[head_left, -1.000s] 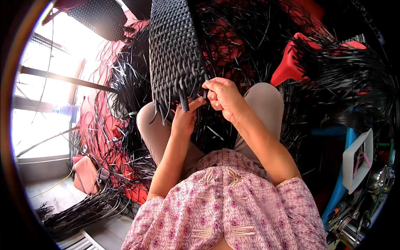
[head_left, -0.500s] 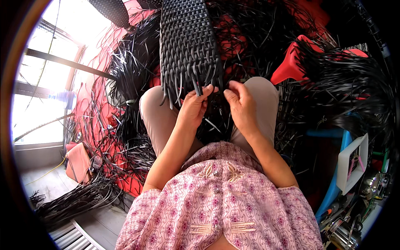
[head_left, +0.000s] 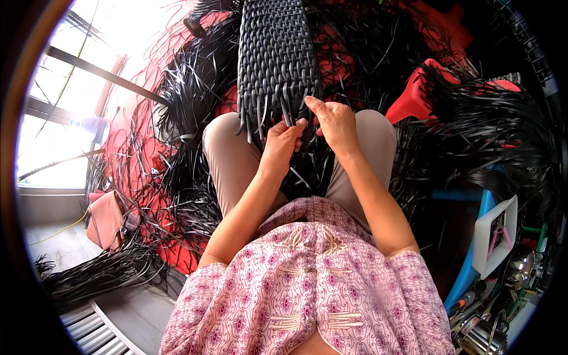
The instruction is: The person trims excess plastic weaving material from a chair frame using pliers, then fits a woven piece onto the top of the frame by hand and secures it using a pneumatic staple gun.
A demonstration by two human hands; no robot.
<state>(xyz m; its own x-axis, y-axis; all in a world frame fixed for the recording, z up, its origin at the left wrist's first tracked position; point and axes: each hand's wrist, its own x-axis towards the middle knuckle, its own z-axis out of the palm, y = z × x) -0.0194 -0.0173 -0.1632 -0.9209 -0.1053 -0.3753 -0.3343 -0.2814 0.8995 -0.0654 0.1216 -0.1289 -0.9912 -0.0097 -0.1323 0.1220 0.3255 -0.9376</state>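
A long woven panel (head_left: 275,47) of flat black strips hangs down between my knees, its lower edge fringed with loose strip ends. My left hand (head_left: 280,147) is closed in a pinch just under this fringe, on the end of a black strip (head_left: 288,112). To its right, my right hand (head_left: 337,125) is held at the lower right corner of the weave. Its thumb lies against the panel's edge and its fingers curl in behind; what they grip is hidden. The two hands are close together, fingertips nearly meeting.
Heaps of loose black strips (head_left: 198,77) cover the red floor covering around my legs. A red plastic stool (head_left: 405,100) at right bears another bundle of strips (head_left: 485,112). A white frame-like container (head_left: 478,251) and metal pots (head_left: 480,334) stand lower right; a pink bag (head_left: 105,220) lies left.
My right hand has moved up and left onto the panel's corner. The left hand stays low, slightly farther right in the picture. The whole view has shifted a little.
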